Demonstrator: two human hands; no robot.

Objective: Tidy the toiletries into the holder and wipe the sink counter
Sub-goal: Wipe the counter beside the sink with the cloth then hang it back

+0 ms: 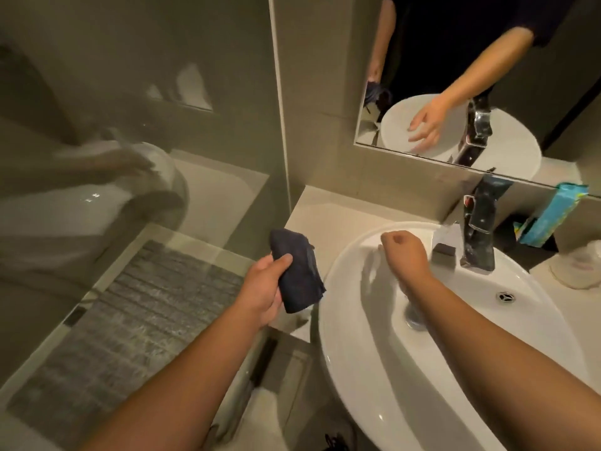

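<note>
My left hand [265, 288] grips a folded dark cloth [297, 271] and holds it just left of the white sink basin [357, 336], above the edge of the pale counter [325, 203]. My right hand [405, 252] hangs over the back of the basin with the wrist bent down. In the mirror its fingers appear spread and nothing is in them. The chrome tap [481, 229] stands just right of that hand. No holder is in sight.
A light blue packet [553, 216] leans against the wall behind the tap, by the mirror [422, 60]. A pale round object [582, 265] lies on the counter at the right. A glass shower screen [130, 125] and grey mat [130, 314] fill the left.
</note>
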